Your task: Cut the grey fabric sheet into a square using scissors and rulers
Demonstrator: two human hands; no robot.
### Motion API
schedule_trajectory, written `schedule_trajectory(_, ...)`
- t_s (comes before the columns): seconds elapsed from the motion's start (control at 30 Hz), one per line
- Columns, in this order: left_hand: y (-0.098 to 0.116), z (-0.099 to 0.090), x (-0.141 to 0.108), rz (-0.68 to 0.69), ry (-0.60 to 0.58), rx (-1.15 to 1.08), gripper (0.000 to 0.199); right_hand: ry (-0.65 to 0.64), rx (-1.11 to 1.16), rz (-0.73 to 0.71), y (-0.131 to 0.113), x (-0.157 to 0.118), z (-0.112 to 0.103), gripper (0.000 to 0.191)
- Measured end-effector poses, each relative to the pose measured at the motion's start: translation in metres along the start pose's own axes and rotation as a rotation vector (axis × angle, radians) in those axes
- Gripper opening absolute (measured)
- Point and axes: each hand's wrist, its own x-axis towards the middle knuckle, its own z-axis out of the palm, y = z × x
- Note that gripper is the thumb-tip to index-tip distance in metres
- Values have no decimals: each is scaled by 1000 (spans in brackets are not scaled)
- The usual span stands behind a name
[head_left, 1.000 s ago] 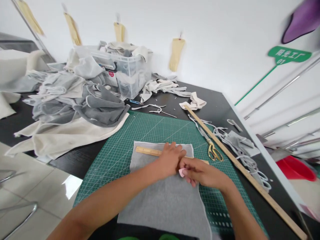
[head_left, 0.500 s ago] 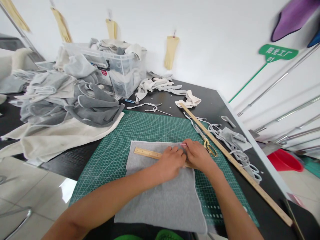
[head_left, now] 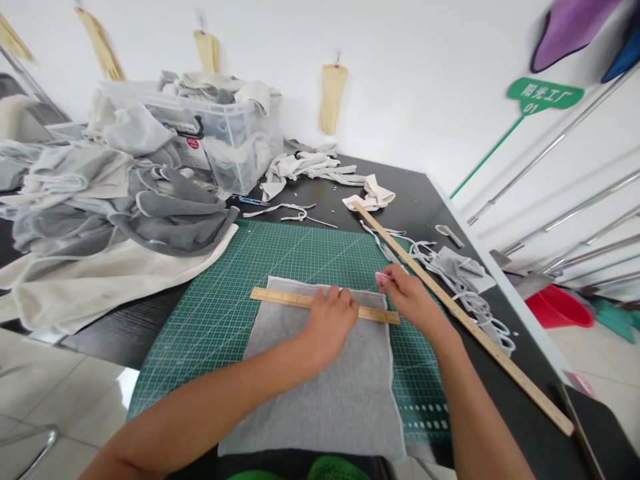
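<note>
A grey cloth [head_left: 320, 393] lies flat on the green cutting mat [head_left: 200, 333]. Across its upper part rests a short wooden ruler [head_left: 280, 297], whose ends reach past both side edges of the cloth. My left hand [head_left: 333, 323] presses on the middle of this ruler, its fingers curled over it. Just beyond the cloth's upper right corner, my right hand [head_left: 407, 293] is raised a little, its fingers pinched on a small pink piece [head_left: 381, 277]. Scissors lie behind my right hand, mostly hidden by it.
A long wooden ruler [head_left: 465, 320] runs diagonally at the right, beside grey scraps [head_left: 460, 267]. At the left is a fabric pile [head_left: 175, 207] near a clear bin [head_left: 240, 147]. More strips [head_left: 305, 167] lie at the back. A red basin [head_left: 557, 308] stands on the floor.
My right hand has lifted away from the ruler with the pink piece, uncovering the ruler's right end. The short ruler has shifted left and lies flatter across the cloth. The view has turned slightly right.
</note>
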Motion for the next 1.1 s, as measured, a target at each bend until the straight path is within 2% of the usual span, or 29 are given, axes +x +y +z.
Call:
schedule_trajectory(0.1,-6,5,4,47,5,26,17,115,104,40,11,5,4,26)
schedule_trajectory(0.2,-13,7,9,44,-4,38,16,162,211,82,17,7,11,29)
schedule_trajectory(0.3,-14,7,11,-13,3,46,18,175,257,94,17,8,20,29)
schedule_trajectory(0.47,-2,6,8,-68,20,38,22,136,244,79,12,8,30,30)
schedule_trajectory(0.6,1,4,7,-125,16,24,21,175,208,75,9,7,35,31)
schedule_trajectory(0.77,-5,4,11,-180,22,29,22,140,161,44,4,5,39,29)
schedule_trajectory(1.1,7,19,6,-122,54,157,19,161,-159,-56,3,7,53,27)
